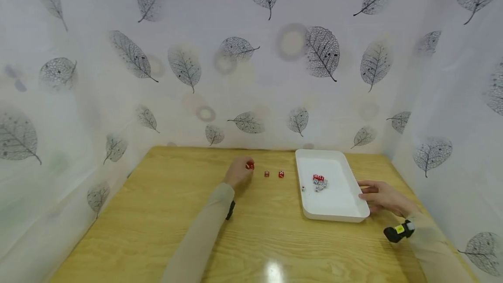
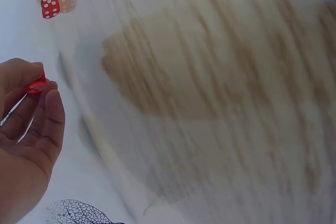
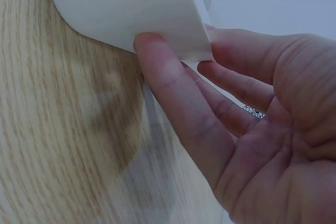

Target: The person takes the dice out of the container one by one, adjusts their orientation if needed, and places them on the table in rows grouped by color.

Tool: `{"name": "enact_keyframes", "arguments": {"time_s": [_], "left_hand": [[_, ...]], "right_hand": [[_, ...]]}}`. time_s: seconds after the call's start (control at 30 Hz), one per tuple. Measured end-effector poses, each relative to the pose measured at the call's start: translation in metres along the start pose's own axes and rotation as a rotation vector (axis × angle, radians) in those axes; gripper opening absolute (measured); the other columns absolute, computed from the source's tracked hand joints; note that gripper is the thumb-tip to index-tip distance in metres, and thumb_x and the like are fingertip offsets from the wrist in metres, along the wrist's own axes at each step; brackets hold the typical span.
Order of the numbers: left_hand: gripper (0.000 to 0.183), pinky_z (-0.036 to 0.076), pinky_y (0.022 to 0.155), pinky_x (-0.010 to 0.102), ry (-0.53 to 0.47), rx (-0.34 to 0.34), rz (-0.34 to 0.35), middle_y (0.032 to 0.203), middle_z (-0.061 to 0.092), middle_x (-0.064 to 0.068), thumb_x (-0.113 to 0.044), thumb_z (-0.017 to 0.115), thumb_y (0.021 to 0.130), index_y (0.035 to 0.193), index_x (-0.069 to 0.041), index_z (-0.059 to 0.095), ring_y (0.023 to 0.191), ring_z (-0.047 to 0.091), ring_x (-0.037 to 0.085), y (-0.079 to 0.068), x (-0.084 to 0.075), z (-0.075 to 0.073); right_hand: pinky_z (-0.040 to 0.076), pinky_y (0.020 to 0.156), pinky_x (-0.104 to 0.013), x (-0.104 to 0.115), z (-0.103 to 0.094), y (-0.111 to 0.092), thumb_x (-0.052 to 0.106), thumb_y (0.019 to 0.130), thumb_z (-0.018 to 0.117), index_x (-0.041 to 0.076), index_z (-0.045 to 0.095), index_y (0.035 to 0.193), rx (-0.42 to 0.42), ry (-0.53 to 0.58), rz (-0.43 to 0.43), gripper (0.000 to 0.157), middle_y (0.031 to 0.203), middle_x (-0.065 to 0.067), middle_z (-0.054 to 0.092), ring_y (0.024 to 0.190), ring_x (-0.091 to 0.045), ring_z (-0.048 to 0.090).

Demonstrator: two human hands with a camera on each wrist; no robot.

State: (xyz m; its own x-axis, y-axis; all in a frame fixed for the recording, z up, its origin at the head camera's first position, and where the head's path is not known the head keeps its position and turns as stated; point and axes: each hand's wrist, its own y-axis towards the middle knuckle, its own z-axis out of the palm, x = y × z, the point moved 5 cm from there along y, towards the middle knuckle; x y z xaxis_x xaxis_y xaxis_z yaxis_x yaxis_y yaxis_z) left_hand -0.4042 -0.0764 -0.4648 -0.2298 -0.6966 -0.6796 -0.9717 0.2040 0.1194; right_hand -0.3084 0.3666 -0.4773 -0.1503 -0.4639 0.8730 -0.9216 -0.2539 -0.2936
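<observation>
My left hand (image 1: 239, 172) is over the far middle of the table, pinching a red die (image 1: 249, 166) between thumb and fingertips. The left wrist view shows this die (image 2: 37, 85) partly covered by the fingers. Two more red dice, one nearer (image 1: 267, 174) and one farther right (image 1: 281, 174), sit on the wood to the right of that hand. At the right, my right hand (image 1: 383, 196) holds the side of a white tray (image 1: 346, 206). In the right wrist view, one fingertip lies against the tray's outer wall (image 3: 131, 9), another digit at its rim.
Inside the tray, red dice (image 1: 318, 177) and several white dice (image 1: 320, 185) lie in a cluster, and one small die (image 1: 303, 188) is by the left wall. Leaf-patterned curtains (image 1: 251, 77) border the wooden table (image 1: 157, 213) at the back and sides.
</observation>
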Motion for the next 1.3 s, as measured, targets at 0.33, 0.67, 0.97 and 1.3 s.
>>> {"name": "enact_keyframes", "arguments": {"time_s": [0.33, 0.67, 0.97, 1.3], "left_hand": [[0.022, 0.054, 0.081, 0.037, 0.101, 0.065, 0.076, 0.098, 0.070, 0.010, 0.005, 0.067, 0.083, 0.104, 0.000, 0.071, 0.091, 0.064, 0.023, 0.004, 0.000, 0.006], [0.018, 0.054, 0.085, 0.039, 0.093, 0.064, 0.054, 0.100, 0.069, 0.012, 0.005, 0.068, 0.082, 0.098, 0.000, 0.072, 0.095, 0.063, 0.026, 0.005, 0.013, 0.007], [0.014, 0.053, 0.087, 0.038, 0.035, 0.089, 0.009, 0.098, 0.069, 0.010, 0.003, 0.072, 0.081, 0.095, -0.002, 0.072, 0.094, 0.062, 0.024, 0.009, 0.016, 0.004], [0.014, 0.052, 0.090, 0.040, 0.068, 0.101, 0.014, 0.100, 0.069, 0.009, 0.001, 0.072, 0.082, 0.095, -0.004, 0.073, 0.097, 0.062, 0.024, 0.015, 0.020, 0.007]], "right_hand": [[0.060, 0.076, -0.040, -0.001, -0.002, -0.001, 0.019, 0.097, 0.061, -0.010, 0.019, 0.150, -0.001, -0.026, 0.021, 0.074, 0.139, -0.040, 0.038, 0.099, -0.022, 0.066], [0.060, 0.077, -0.040, 0.000, 0.002, 0.001, 0.018, 0.098, 0.060, -0.010, 0.019, 0.150, 0.006, -0.039, 0.025, 0.072, 0.139, -0.040, 0.037, 0.101, -0.023, 0.065], [0.060, 0.076, -0.040, 0.000, -0.001, 0.005, 0.018, 0.097, 0.061, -0.010, 0.020, 0.150, -0.004, -0.048, 0.014, 0.072, 0.139, -0.041, 0.038, 0.100, -0.024, 0.066], [0.060, 0.075, -0.039, -0.001, -0.002, 0.002, 0.020, 0.097, 0.062, -0.008, 0.021, 0.151, -0.019, -0.057, 0.029, 0.073, 0.140, -0.040, 0.038, 0.099, -0.022, 0.066]]}}
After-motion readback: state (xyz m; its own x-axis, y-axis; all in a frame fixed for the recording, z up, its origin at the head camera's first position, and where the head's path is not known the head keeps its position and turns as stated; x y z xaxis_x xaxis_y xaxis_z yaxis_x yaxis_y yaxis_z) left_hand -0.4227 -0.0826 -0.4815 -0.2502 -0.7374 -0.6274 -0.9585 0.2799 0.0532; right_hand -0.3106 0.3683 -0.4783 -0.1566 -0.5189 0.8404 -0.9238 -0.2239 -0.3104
